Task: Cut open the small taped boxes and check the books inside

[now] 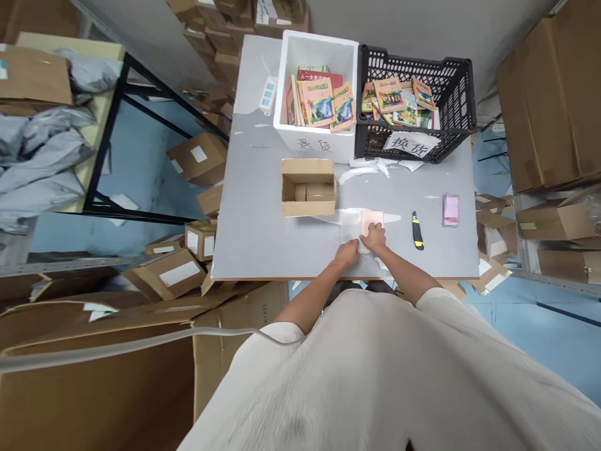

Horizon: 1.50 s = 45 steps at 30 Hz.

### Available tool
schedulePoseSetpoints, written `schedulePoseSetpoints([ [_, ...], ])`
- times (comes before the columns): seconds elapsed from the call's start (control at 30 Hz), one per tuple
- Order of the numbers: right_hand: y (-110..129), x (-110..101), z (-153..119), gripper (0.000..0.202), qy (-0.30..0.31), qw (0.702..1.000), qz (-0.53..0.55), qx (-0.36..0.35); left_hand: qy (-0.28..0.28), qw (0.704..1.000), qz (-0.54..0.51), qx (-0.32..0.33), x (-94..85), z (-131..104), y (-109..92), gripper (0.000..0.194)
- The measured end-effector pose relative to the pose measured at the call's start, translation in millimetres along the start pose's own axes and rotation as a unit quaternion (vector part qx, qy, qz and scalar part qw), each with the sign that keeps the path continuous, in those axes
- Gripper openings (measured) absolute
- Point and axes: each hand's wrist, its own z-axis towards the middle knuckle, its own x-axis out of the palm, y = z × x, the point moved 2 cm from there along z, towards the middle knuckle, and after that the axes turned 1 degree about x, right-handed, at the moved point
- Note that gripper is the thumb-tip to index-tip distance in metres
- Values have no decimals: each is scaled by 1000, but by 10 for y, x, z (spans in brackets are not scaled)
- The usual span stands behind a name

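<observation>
My right hand (374,238) rests with bent fingers on a small pink rectangular piece (372,217), a booklet or paper, near the table's front edge. Just to its left, my left hand (348,252) is closed at the edge of a white sheet or wrapper (363,247), part of which shows between the two hands. My fingers hide how the pink piece and the white sheet meet. Beyond my left hand stands an open cardboard box (308,210), with only its brown inner flaps visible. To the right lies a black and yellow utility knife (417,232).
A white foam box (314,144) and a black plastic crate (462,100), both holding books, stand at the table's back. A phone (451,210) lies at the right, a power strip (268,95) at the back left. Cartons surround the grey table (258,244).
</observation>
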Motion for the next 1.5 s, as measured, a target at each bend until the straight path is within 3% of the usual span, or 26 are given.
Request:
schedulePoseSetpoints([
  [0.1,97,9,-15,59,-6,999,-22,24,13,1000,-6,-14,25,-20,28,38],
  [0.3,152,-50,12,53,-22,999,-11,48,25,999,-12,-16,5,-13,57,32],
  [0.43,33,-228,-20,33,-5,1000,27,5,23,1000,-5,-20,-3,26,58,29],
  [0.57,-282,-465,-134,21,-53,994,94,-29,19,999,5,-29,1,81,34,29],
  [0.7,-710,-626,-212,31,-109,978,172,-44,4,998,40,-39,17,136,-16,33],
  [0.83,-1122,-707,-186,43,-138,973,181,-28,-36,996,79,16,28,209,-122,40],
  [0.97,-1376,-711,-159,53,-182,972,152,2,-3,995,78,68,91,303,-242,49],
  [1.17,-1254,-580,-145,44,-189,974,91,-87,4,994,77,71,245,362,-345,50],
  [1.3,-1038,-474,-117,41,-117,966,63,-221,11,995,78,63,325,344,-365,46],
  [1.37,-1025,-459,-93,41,-84,975,44,-202,15,995,76,56,340,338,-366,46],
  [1.5,-1211,-571,-40,49,-99,993,26,-58,18,997,58,46,339,332,-361,46],
])
